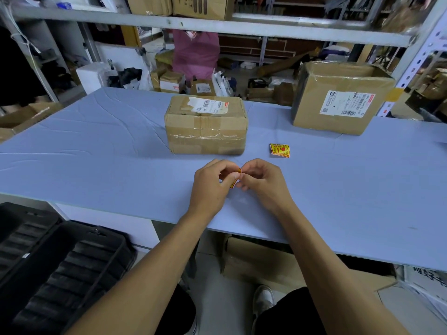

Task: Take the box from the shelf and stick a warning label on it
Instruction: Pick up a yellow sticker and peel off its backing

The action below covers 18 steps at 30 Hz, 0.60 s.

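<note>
1. The box [206,125] is sitting taped shut on the blue table [96,146], back from the table's near edge, with a white shipping slip on its top.
2. The left hand [210,187] and the right hand [262,183] are meeting just in front of the box, over the table and apart from the box's near face.
3. Both hands are curling nearly closed, fingertips pinching a small yellow-and-red warning label [235,178] between them; most of the label is hiding behind the fingers.
4. A stack of labels [279,150] is lying flat just right of the box's near right corner.
5. A larger carton [339,97] is standing well to the right of the box, near the far edge.
6. Bare tabletop is stretching left of the box.
</note>
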{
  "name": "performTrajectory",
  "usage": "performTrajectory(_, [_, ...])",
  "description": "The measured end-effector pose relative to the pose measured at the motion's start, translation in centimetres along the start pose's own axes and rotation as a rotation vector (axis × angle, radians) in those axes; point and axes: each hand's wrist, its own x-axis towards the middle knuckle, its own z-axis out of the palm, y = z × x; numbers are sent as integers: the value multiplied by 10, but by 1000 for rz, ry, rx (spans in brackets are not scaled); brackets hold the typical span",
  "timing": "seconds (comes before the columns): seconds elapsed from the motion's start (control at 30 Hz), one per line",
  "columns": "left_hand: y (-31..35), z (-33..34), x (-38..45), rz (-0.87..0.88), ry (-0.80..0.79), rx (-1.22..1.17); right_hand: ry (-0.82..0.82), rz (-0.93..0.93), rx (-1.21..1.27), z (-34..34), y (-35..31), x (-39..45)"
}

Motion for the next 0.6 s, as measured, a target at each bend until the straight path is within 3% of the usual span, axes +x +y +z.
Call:
performTrajectory(0.3, [-2,0,-1,74,-49,88,6,15,97,-1,0,2])
performTrajectory(0.47, [-2,-3,-3,-54,107,15,-17,-4,-63,2,5,1])
performTrajectory(0.6, [2,-4,-4,-49,73,-32,-31,-9,-177,5,2,-1])
